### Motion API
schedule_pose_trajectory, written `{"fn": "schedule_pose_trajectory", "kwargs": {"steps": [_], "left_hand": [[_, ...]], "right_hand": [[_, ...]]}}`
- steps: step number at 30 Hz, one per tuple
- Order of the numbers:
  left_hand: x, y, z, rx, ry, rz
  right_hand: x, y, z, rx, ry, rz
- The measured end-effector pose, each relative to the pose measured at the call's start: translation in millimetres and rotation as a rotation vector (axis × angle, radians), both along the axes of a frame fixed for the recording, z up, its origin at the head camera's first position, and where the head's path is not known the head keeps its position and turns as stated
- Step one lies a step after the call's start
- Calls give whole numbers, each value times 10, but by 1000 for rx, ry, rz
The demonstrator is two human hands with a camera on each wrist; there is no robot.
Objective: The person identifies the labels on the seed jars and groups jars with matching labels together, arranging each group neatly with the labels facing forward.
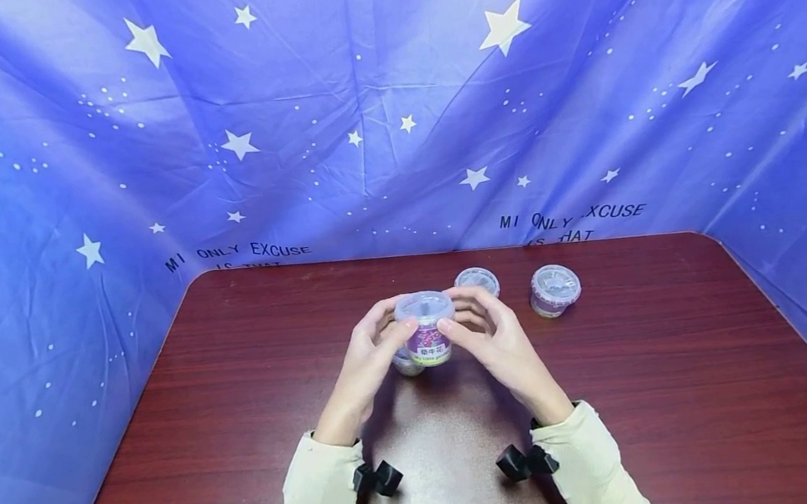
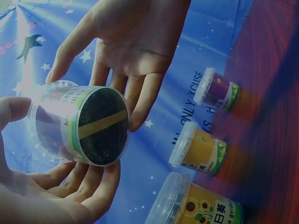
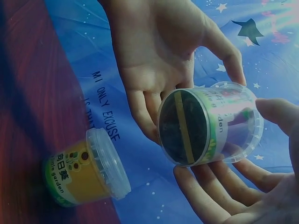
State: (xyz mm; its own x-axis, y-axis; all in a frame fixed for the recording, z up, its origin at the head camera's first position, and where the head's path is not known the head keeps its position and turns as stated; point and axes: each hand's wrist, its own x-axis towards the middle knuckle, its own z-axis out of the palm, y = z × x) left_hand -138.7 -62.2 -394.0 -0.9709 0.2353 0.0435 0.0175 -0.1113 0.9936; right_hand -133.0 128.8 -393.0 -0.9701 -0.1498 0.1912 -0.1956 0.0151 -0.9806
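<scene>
Above the table, both hands hold one small clear plastic planting cup (image 1: 430,343) with a purple label and a clear lid. My left hand (image 1: 364,362) grips its left side, thumb on the front and fingers behind. From the right, my right hand (image 1: 501,341) grips it the same way. In the left wrist view the underside of the cup (image 2: 100,140) shows dark contents and a yellow strip across it. A sunflower-label cup (image 3: 79,172) stands on the table in the right wrist view; in the head view the held cup partly covers a cup (image 1: 410,363).
Two more lidded cups stand farther back: one (image 1: 477,278) partly behind the right hand, another (image 1: 555,290) to its right. The dark red wooden table (image 1: 241,406) has a blue star-print cloth (image 1: 355,106) around its back and sides.
</scene>
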Motion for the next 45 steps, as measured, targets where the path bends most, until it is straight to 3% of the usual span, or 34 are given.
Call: {"fn": "schedule_pose_trajectory", "kwargs": {"steps": [11,21,30,45], "left_hand": [[-24,12,-4,5,14,6],[-57,1,-18,7,-23,-7],[-138,-102,-49,-15,-19,-11],[-298,-174,-6,-60,21,20]], "right_hand": [[-8,26,7,1,-10,15],[-47,85,61,0,-40,79],[-163,67,98,83,-24,79],[-330,-21,99,44,-21,94]]}}
